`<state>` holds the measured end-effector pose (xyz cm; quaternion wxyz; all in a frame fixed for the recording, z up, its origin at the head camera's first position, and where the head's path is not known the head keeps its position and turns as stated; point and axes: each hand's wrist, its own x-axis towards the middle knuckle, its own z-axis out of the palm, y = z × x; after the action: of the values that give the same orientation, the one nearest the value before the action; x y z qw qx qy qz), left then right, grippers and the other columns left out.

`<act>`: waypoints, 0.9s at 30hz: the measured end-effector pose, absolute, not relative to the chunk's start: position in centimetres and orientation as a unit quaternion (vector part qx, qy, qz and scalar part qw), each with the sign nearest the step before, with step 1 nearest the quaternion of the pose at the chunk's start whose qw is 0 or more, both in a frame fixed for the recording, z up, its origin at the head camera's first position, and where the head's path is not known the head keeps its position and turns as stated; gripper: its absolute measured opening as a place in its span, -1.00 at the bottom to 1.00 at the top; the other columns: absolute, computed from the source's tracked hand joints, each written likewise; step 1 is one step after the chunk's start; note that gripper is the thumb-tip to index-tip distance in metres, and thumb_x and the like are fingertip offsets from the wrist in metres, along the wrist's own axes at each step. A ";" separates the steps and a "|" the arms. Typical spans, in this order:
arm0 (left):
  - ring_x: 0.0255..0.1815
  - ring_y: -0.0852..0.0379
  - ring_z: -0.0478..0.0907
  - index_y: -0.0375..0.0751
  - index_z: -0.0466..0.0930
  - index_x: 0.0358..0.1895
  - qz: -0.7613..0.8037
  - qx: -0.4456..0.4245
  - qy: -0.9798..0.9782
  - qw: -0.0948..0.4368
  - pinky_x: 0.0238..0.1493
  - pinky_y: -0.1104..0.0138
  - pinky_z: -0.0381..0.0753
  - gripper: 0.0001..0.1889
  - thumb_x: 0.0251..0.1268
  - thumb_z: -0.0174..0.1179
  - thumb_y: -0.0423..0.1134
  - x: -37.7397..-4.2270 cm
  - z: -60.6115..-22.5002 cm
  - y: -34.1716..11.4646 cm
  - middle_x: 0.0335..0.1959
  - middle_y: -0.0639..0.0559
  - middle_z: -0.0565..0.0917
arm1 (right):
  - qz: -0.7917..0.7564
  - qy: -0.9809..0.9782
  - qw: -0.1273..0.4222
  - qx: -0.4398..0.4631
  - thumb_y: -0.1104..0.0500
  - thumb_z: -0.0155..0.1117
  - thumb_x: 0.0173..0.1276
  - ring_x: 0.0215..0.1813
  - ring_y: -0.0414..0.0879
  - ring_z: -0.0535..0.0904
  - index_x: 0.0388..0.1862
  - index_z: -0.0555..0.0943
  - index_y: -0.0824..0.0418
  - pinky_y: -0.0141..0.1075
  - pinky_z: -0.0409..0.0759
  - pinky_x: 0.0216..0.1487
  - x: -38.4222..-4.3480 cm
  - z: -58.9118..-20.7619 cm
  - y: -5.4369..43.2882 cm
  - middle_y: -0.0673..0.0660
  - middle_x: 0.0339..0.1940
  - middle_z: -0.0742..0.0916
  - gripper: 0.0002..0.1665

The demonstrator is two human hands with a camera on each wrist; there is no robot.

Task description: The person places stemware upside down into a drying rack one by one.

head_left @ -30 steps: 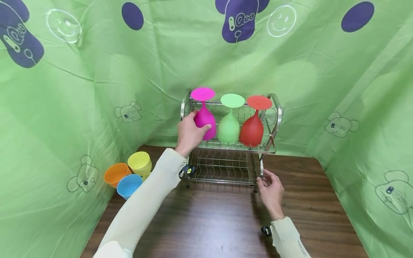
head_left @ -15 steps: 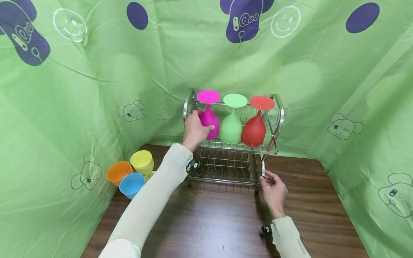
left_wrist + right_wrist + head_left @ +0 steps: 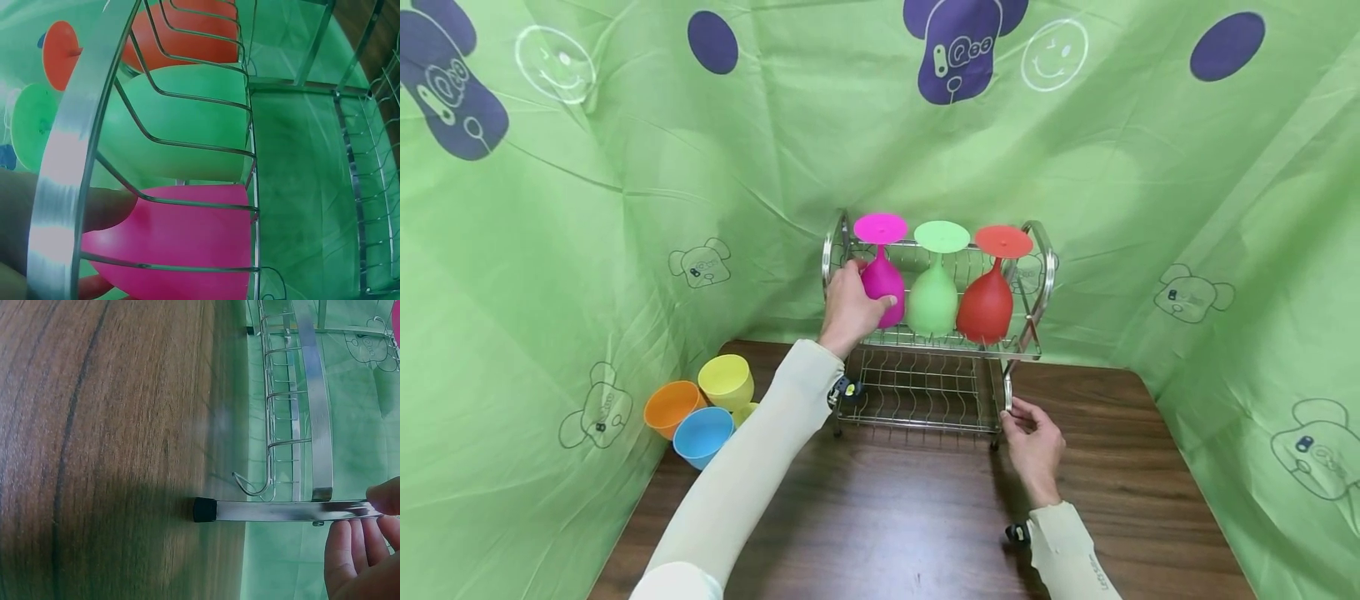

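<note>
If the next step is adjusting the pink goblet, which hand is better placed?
Probably the left hand: it holds the pink goblet by its bowl, high on the metal rack. The right hand is lower, gripping the rack's right leg, and would likely have to let go first.

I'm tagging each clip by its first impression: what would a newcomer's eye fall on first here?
Probably the row of upside-down goblets on the rack's upper shelf: pink goblet at left, in the left hand, green goblet in the middle, red goblet at right. Next, the orange cup, blue cup and yellow cup at the table's left. The right hand holds the rack low on its right side.
</note>
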<state>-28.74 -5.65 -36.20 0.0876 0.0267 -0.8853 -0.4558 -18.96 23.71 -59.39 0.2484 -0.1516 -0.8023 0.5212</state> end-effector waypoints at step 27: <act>0.43 0.10 0.53 -0.15 0.49 0.45 -0.683 0.036 -0.713 0.157 0.52 0.29 0.52 -0.39 0.39 0.45 -0.17 -15.1 -37.8 -14.8 0.39 0.00 0.59 | 0.493 -0.822 0.256 -0.125 0.31 0.55 0.31 -0.33 -0.59 0.59 0.03 0.82 0.18 -0.72 0.55 -0.29 -19.1 -59.4 24.1 0.20 -0.18 0.87 -0.70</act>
<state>-15.09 -14.75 -37.76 0.1568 0.0356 -0.7127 -0.6828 -19.13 24.06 -59.44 0.2557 -0.1247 -0.8219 0.4935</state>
